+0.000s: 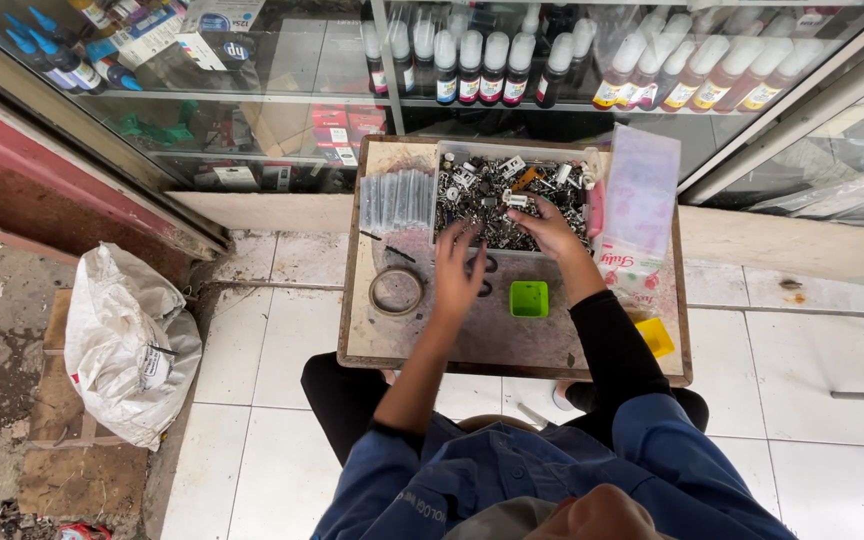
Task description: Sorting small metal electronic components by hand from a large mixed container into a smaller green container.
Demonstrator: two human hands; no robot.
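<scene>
Two hands sifted our open grey tray of small metal parts (512, 195) at twelve o'clock: left hand (459, 268) spread, holding nothing; right hand (549, 226) half curled, its hold hidden from us.

Blue work jacket, sleeves pushed up; black undersleeve on right arm; black trousers

A small worn wooden table (367, 345) is set on white floor tiles (262, 350). On it are laid a tray of metal parts (507, 195), a tape ring (396, 290), a green cup (529, 299) and a yellow cup (656, 337).
</scene>
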